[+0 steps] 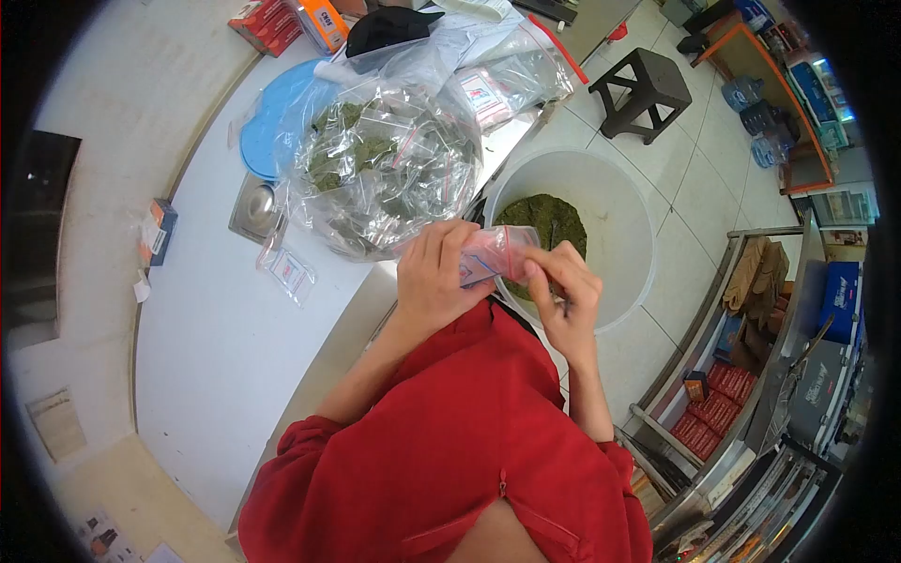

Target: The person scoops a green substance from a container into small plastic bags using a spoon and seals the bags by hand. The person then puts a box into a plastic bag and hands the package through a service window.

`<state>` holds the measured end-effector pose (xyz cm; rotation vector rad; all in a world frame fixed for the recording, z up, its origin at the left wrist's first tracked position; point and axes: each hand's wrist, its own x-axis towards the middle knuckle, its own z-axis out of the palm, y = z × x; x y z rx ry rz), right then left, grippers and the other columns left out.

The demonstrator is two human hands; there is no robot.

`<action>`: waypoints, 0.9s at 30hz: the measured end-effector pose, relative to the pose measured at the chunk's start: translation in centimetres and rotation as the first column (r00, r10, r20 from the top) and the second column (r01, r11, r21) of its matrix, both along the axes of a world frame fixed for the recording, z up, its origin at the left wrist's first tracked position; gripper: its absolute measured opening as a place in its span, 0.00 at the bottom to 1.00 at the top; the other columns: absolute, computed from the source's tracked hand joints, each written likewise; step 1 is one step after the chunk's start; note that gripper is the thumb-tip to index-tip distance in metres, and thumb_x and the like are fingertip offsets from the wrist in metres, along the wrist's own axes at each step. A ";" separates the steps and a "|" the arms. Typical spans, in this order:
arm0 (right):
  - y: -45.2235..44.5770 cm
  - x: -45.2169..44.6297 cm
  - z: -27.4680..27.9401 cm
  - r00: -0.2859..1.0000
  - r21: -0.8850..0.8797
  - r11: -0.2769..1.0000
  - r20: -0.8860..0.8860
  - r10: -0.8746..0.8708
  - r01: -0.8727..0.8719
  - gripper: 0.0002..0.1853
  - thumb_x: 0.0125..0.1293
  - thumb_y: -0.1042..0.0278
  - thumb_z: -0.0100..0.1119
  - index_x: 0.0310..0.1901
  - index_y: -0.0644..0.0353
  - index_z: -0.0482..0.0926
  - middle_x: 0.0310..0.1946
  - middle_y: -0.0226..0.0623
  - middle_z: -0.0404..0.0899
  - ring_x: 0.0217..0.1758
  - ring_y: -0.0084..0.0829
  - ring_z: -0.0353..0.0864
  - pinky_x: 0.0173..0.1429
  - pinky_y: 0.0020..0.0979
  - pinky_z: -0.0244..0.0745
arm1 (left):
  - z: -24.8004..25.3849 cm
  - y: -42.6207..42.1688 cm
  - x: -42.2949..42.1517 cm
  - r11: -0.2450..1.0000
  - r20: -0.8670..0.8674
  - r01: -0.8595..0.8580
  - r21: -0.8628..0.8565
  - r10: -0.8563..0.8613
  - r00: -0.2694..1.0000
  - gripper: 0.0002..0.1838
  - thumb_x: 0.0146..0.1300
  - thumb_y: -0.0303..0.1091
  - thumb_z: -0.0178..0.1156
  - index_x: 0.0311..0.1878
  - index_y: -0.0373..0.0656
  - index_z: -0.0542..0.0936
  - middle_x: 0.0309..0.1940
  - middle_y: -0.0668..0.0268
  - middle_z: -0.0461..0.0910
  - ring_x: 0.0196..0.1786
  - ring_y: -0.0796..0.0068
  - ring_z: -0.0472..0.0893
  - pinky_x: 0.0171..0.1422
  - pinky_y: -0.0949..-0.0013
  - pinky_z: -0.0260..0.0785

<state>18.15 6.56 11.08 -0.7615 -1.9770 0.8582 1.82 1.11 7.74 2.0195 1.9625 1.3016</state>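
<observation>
My left hand (434,277) is wrapped around a small clear zip-lock bag (497,251) with a red seal line and a printed label. The thumb and fingers of my right hand (569,289) pinch the bag's top end near the red line. How full the bag is I cannot make out. Below my hands stands a whitish round tub (631,218) with dark green crumbly material (549,214) at its bottom. Left of it on the table, a large clear plastic bag (413,178) holds several small zip-lock bags, some with green contents.
On the white table (216,366) are a blue round lid (272,117), a metal scale (253,208), a loose labelled bag (287,272), boxes (267,23) and a black cap (389,33). A dark stool (641,92) stands beyond the tub; a shelf with red boxes (718,399) is at right.
</observation>
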 end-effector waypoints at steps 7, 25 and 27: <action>0.1 -0.6 -0.4 0.984 0.233 0.956 -0.032 -0.176 0.178 0.16 0.40 0.81 0.69 0.35 0.61 0.82 0.31 0.37 0.79 0.30 0.33 0.76 0.33 0.29 0.71 | 0.6 -0.3 0.8 1.000 0.003 0.008 0.004 -0.008 1.000 0.36 0.30 0.30 0.72 0.49 0.44 0.69 0.41 0.61 0.72 0.43 0.59 0.75 0.44 0.60 0.69; -0.6 0.7 0.1 0.981 -0.189 0.964 0.004 -0.192 0.189 0.10 0.52 0.81 0.64 0.37 0.64 0.78 0.31 0.37 0.81 0.30 0.28 0.79 0.33 0.28 0.72 | 0.2 -0.7 1.0 0.999 0.158 0.030 -0.031 -0.024 0.987 0.35 0.33 0.26 0.71 0.49 0.42 0.67 0.40 0.59 0.72 0.42 0.56 0.76 0.42 0.60 0.70; 0.0 0.4 0.7 0.990 -0.153 0.979 -0.012 -0.141 0.137 0.10 0.53 0.80 0.64 0.38 0.64 0.78 0.30 0.36 0.81 0.29 0.27 0.78 0.31 0.27 0.71 | 0.2 -0.9 0.9 0.997 0.197 0.039 -0.071 -0.024 0.980 0.35 0.33 0.26 0.70 0.49 0.41 0.66 0.40 0.58 0.72 0.42 0.55 0.76 0.42 0.60 0.70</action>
